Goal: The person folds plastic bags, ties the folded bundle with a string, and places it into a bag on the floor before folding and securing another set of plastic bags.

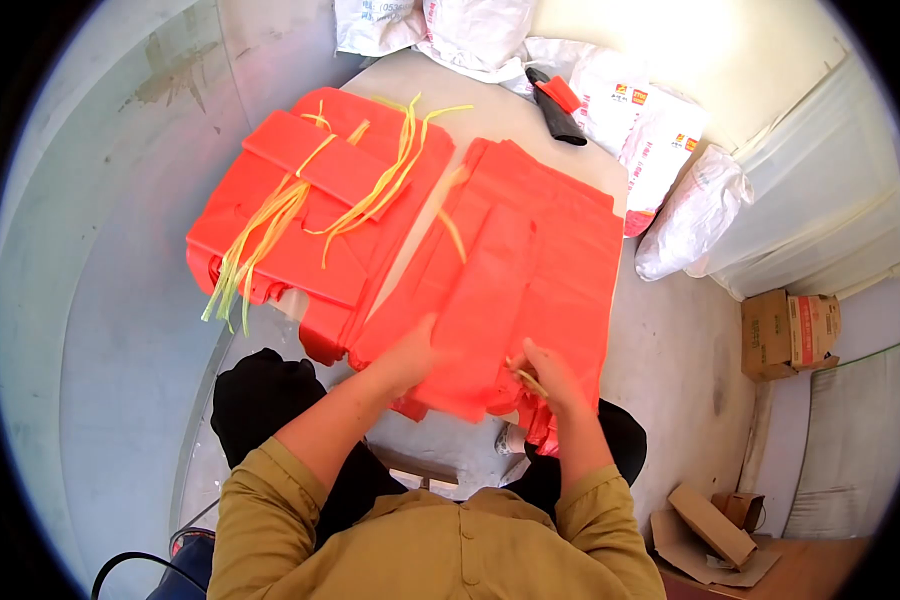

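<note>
Red plastic bags (580, 235) lie in a flat stack in front of me, with a narrower folded bundle (485, 300) of them on top. My left hand (410, 362) is at the bundle's left side, touching the red plastic; its fingers are blurred by motion. At the bundle's near right edge, my right hand (552, 378) is closed on a thin yellow strip that shows between its fingers. Another yellow strip (452, 235) lies across the bags' upper left, partly blurred.
A second red bag stack (300, 230) on the left carries loose yellow strips (270, 225). White printed sacks (480, 35) line the table's (410, 75) back edge, near a black roll (557, 108) with a red piece. Cardboard boxes (767, 335) stand right; flattened cardboard (710, 535) lies lower right.
</note>
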`<control>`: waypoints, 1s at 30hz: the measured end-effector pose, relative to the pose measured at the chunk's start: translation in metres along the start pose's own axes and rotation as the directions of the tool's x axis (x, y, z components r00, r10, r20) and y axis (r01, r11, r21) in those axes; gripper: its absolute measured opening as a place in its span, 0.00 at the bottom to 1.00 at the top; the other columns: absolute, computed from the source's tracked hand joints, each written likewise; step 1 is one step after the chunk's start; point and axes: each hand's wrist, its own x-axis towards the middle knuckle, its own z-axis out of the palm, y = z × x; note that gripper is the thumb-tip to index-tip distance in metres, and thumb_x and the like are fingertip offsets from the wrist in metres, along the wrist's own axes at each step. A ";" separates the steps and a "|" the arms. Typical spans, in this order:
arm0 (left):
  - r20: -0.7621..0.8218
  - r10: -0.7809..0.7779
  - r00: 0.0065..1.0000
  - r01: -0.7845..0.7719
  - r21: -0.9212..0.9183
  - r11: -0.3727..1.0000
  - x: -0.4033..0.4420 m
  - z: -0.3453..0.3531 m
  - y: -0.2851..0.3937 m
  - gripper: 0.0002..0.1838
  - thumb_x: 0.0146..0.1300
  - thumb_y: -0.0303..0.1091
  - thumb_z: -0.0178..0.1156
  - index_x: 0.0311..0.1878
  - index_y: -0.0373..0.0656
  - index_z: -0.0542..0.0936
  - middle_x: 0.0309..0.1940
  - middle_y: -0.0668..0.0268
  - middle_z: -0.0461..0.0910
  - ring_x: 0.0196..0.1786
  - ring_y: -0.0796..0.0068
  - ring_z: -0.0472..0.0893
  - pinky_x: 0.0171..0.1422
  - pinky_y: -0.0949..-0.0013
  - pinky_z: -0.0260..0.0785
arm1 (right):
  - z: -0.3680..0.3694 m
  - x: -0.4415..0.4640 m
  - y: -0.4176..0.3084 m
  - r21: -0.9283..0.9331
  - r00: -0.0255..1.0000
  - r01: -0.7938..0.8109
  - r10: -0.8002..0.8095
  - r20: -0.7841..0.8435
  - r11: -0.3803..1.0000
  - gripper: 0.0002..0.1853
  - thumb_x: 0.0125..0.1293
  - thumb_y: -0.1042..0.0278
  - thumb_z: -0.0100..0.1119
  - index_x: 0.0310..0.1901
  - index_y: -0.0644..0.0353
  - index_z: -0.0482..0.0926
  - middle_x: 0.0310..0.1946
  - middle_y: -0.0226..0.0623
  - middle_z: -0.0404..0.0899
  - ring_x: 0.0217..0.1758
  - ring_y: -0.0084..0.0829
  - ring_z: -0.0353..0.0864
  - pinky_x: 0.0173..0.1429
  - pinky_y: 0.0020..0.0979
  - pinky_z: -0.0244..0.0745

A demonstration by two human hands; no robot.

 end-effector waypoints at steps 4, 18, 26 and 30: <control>-0.079 0.141 0.987 -0.107 0.329 0.938 -0.009 0.002 0.009 0.41 0.64 0.29 0.68 0.78 0.36 0.60 0.70 0.47 0.71 0.72 0.57 0.73 0.75 0.60 0.67 | -0.042 -0.012 -0.011 -0.315 0.993 0.065 -0.092 -0.072 0.947 0.15 0.78 0.58 0.56 0.40 0.61 0.84 0.27 0.29 0.82 0.23 0.17 0.70 0.28 0.20 0.63; 0.013 0.692 0.722 -0.240 0.942 0.234 0.038 -0.007 0.025 0.24 0.66 0.22 0.59 0.66 0.37 0.76 0.64 0.52 0.76 0.65 0.49 0.76 0.67 0.56 0.72 | -0.046 0.024 0.017 -0.147 0.913 0.363 -0.383 -0.143 0.920 0.25 0.77 0.71 0.57 0.72 0.68 0.70 0.40 0.29 0.81 0.33 0.17 0.74 0.37 0.21 0.71; -0.028 0.554 0.832 0.037 0.999 -0.006 0.071 -0.020 0.043 0.09 0.62 0.23 0.59 0.45 0.41 0.80 0.50 0.54 0.83 0.49 0.48 0.83 0.59 0.50 0.75 | -0.027 0.042 0.008 -0.345 0.806 0.487 -0.565 -0.176 0.802 0.12 0.76 0.66 0.60 0.46 0.69 0.85 0.28 0.24 0.77 0.30 0.16 0.72 0.35 0.23 0.67; 0.046 0.560 0.827 0.083 0.976 -0.203 0.083 -0.046 0.039 0.05 0.63 0.32 0.63 0.38 0.42 0.79 0.35 0.57 0.85 0.42 0.50 0.83 0.50 0.49 0.75 | -0.045 0.049 0.015 -0.352 0.771 0.488 -0.584 -0.255 0.799 0.16 0.76 0.63 0.61 0.34 0.68 0.83 0.23 0.28 0.76 0.27 0.19 0.71 0.33 0.27 0.67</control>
